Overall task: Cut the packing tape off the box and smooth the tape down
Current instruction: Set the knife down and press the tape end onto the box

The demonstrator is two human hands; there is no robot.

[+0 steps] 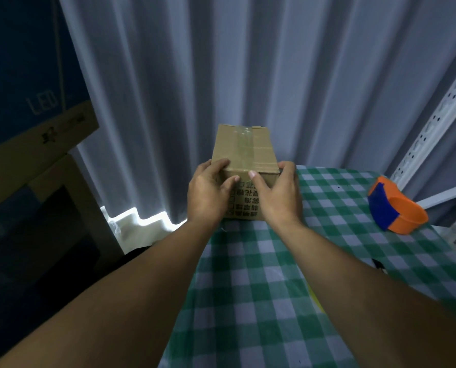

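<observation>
A small brown cardboard box (244, 151) stands at the far left corner of the table. A strip of clear packing tape (245, 147) runs along the middle of its top and down the near face. My left hand (208, 192) grips the box's near left corner, thumb pressed on the front face. My right hand (277, 192) holds the near right corner, its thumb pressing on the tape at the top front edge. An orange and blue tape dispenser (393, 208) lies on the table to the right, away from both hands.
The table wears a green and white checked cloth (261, 288). A grey pleated curtain (248, 62) hangs close behind the box. A large cardboard carton (35, 144) leans at the left. A perforated metal shelf post (434, 120) rises at the right.
</observation>
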